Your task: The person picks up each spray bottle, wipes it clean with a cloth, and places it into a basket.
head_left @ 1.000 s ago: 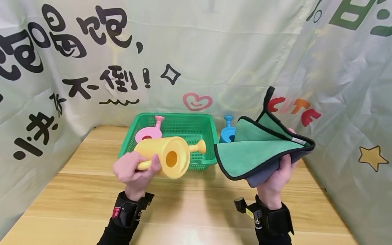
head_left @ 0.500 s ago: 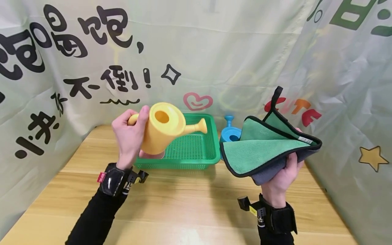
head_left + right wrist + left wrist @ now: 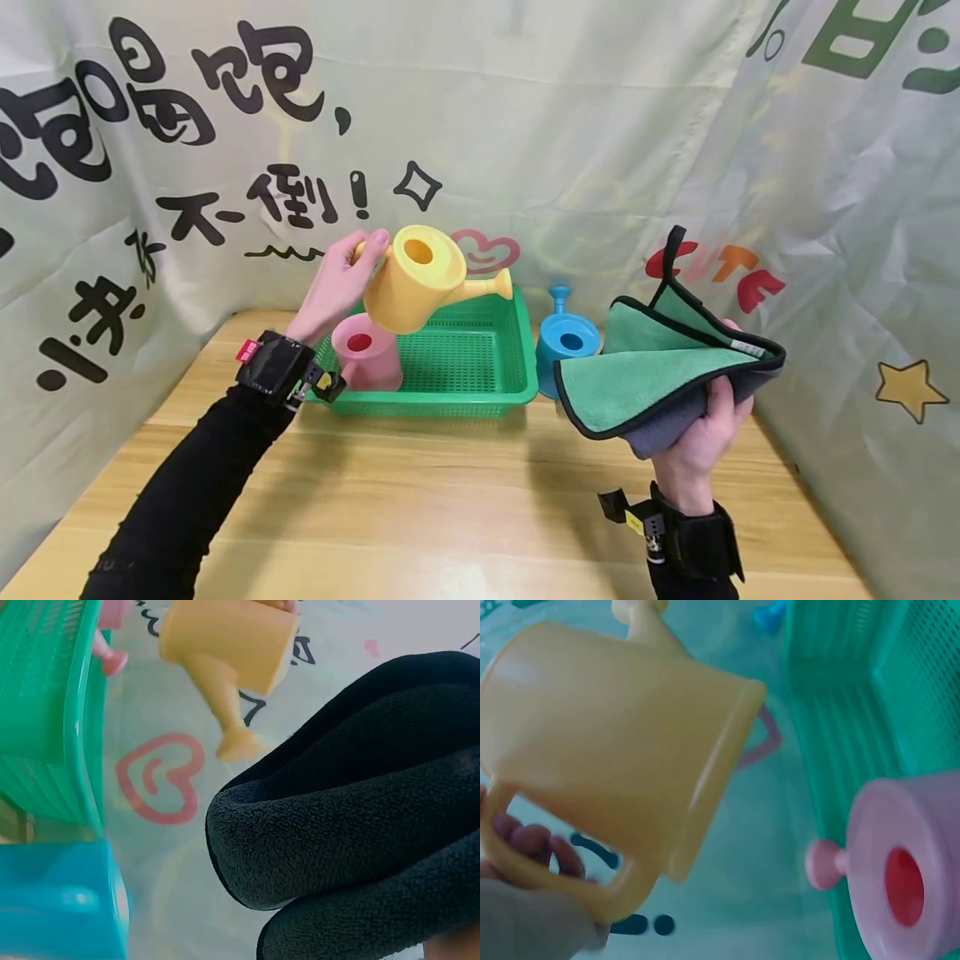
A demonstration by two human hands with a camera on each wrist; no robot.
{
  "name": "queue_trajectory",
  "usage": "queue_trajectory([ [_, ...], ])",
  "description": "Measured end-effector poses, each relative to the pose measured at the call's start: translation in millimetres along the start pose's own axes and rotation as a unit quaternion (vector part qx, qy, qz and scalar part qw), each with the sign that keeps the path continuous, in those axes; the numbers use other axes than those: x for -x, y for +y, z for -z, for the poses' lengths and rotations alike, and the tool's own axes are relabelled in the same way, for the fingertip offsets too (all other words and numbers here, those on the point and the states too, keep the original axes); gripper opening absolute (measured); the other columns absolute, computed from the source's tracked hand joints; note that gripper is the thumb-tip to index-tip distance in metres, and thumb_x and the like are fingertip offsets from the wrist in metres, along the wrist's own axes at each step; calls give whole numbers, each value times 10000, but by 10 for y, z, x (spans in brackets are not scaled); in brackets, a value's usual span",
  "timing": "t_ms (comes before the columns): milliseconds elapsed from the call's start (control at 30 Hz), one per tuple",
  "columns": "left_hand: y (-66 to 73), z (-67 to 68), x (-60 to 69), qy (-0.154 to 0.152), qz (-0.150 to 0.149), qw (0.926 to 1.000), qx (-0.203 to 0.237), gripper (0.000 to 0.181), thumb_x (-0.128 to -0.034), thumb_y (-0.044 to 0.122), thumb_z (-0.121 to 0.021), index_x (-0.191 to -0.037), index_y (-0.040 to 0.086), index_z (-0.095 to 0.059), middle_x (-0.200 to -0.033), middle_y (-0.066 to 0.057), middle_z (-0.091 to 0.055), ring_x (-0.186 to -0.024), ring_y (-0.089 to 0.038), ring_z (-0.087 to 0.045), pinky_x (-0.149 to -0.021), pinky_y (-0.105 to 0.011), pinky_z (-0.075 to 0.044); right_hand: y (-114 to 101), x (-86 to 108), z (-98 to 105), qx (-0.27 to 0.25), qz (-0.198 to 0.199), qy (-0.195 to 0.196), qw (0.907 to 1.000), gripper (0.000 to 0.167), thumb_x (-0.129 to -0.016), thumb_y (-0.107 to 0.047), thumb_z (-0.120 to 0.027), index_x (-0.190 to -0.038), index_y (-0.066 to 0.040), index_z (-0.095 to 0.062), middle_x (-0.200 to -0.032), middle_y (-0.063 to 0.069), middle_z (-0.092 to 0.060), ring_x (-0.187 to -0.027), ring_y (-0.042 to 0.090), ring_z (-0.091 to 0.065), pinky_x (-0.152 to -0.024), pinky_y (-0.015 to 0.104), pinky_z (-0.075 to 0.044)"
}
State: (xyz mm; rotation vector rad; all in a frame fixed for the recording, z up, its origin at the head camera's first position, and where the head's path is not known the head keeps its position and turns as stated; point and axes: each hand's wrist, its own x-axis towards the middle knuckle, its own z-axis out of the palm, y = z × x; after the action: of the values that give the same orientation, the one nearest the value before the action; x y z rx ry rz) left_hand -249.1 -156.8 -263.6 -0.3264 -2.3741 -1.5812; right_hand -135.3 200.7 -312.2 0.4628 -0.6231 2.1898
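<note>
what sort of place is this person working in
Probably an indoor tabletop booth, perhaps set up for recording: a printed fabric backdrop hangs behind and beside a wood-grain table, and the person wears a black camera strap on each wrist.

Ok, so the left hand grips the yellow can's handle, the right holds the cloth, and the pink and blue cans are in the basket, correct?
Not quite: the blue can is outside the basket, to its right in the head view. The pink can is in it, the left hand grips the yellow can's handle, and the right hand holds the cloth.
</note>
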Motion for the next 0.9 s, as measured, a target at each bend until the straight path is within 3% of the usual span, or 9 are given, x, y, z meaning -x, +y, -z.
queue_trajectory([
  [133, -103, -30, -185, -721, 248, 9968, -260, 488, -1055, 524, -393, -1087, 69, -566, -1096, -87, -576, -1047, -186, -502, -904, -336, -430, -43, -35, 42, -120, 67, 165, 9998, 327, -927, 31, -539, -1249, 56, -593, -1156, 171, -665, -1036, 256, -655, -922, 337, -516],
  [233, -166, -55, -304, -1268, 531, 9901, -283, 533, -1069, 510, -349, -1234, 39, -534, -1335, -176, -552, -1242, -265, -503, -1008, -445, -473, -64, -49, 60, -166, 79, 199, 9996, 353, -915, 19, -571, -1266, 59, -579, -1158, 176, -665, -1035, 263, -653, -923, 340, -513],
  [400, -246, -94, -461, -2142, 629, 9744, -282, 492, -1104, 396, -301, -1310, -25, -451, -1444, -261, -458, -1399, -399, -413, -1164, -588, -352, -77, -54, 74, -140, 60, 140, 9998, 384, -910, 14, -579, -1289, 66, -544, -1158, 175, -655, -1041, 260, -642, -940, 337, -501],
  [467, -272, -108, -501, -2462, 642, 9664, -361, 453, -1114, 346, -281, -1295, -41, -434, -1457, -288, -439, -1394, -451, -425, -1183, -589, -329, -79, -57, 74, -114, 72, 157, 9998, 389, -905, 12, -585, -1288, 63, -545, -1156, 173, -653, -1036, 257, -641, -937, 335, -501],
  [600, -331, -148, -547, -2931, 852, 9496, -720, 430, -1116, 341, -240, -1226, -29, -429, -1507, -311, -411, -1316, -498, -520, -1109, -554, -435, -80, -69, 67, -94, 113, 187, 9997, 378, -905, 8, -588, -1277, 62, -556, -1147, 178, -657, -1023, 258, -642, -926, 335, -503],
  [767, -450, -248, -581, -3192, 870, 9339, -1355, 433, -1118, 330, -228, -1203, -17, -473, -1477, -285, -465, -1171, -437, -650, -998, -471, -507, -84, -86, 55, -71, 170, 271, 9995, 331, -930, 11, -557, -1256, 61, -582, -1139, 181, -671, -1020, 257, -650, -922, 332, -504],
  [900, -539, -354, -591, -3364, 822, 9243, -1604, 372, -1121, 264, -236, -1072, -4, -489, -1314, -297, -566, -1084, -428, -668, -1060, -490, -444, -98, -93, 64, 95, 223, 354, 9991, 321, -942, 6, -535, -1255, 57, -584, -1144, 176, -670, -1021, 251, -650, -925, 326, -501],
])
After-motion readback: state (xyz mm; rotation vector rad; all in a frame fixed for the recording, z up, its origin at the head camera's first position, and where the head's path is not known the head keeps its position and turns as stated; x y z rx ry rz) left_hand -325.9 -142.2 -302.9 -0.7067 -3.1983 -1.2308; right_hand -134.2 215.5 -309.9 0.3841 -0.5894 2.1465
